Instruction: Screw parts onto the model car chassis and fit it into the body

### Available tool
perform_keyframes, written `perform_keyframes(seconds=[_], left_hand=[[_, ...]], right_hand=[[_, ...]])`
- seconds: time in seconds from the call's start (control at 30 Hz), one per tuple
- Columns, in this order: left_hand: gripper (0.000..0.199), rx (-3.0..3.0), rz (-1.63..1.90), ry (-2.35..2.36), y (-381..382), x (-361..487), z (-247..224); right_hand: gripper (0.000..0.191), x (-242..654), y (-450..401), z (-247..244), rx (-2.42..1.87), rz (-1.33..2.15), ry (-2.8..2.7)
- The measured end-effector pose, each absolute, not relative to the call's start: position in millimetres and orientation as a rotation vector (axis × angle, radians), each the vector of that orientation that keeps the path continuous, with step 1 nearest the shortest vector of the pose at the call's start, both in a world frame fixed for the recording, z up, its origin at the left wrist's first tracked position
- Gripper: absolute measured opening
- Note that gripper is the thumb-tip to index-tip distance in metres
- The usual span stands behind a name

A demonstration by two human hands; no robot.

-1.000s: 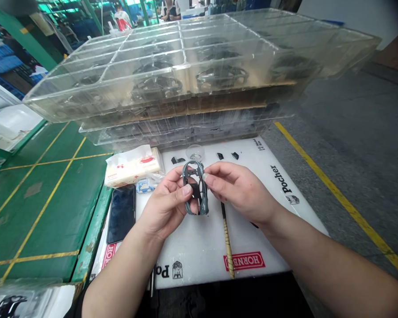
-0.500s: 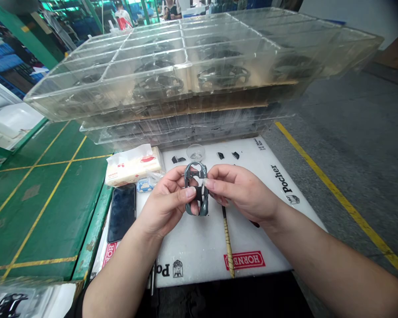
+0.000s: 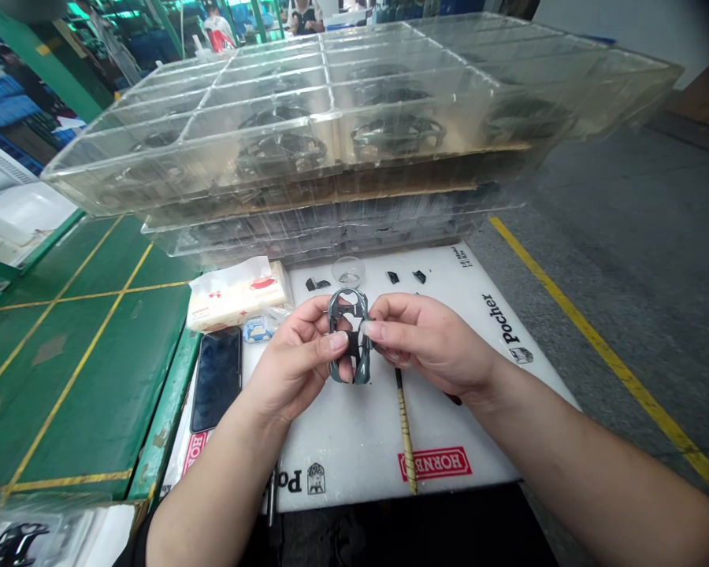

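A dark glossy car-body-like frame [image 3: 363, 370] with openings is held upright above the white work mat [image 3: 354, 441]. My left hand [image 3: 301, 358] grips its left side and middle, thumb on the front, fingers behind. My right hand [image 3: 422, 339] pinches at its right edge with thumb and forefinger; the other fingers are curled. Behind the hands lie small black parts [image 3: 393, 277] and a round clear dish [image 3: 349, 272]. A brush-like tool with a yellow wrapped handle [image 3: 406, 433] lies below my right hand.
Stacked clear compartment trays [image 3: 331, 157] holding dark frames rise behind the mat. At left are a tissue pack [image 3: 239, 295], a phone [image 3: 217, 382] and a green table [image 3: 64, 346]. A bag with a black part [image 3: 17, 543] sits lower left. People are in the background.
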State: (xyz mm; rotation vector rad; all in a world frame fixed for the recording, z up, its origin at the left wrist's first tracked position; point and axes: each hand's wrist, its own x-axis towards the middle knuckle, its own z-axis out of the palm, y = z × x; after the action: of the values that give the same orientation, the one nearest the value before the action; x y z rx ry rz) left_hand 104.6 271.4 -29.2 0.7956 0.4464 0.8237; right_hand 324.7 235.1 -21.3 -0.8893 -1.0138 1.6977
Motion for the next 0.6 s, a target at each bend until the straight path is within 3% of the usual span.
perform_keyframes(seconds=[0.6], left_hand=[[0.044,0.737,0.820,0.484,270.6,104.3,-27.7]], right_hand=[[0.050,321.9,236.1,-18.4,-0.952,1.603,-1.069]])
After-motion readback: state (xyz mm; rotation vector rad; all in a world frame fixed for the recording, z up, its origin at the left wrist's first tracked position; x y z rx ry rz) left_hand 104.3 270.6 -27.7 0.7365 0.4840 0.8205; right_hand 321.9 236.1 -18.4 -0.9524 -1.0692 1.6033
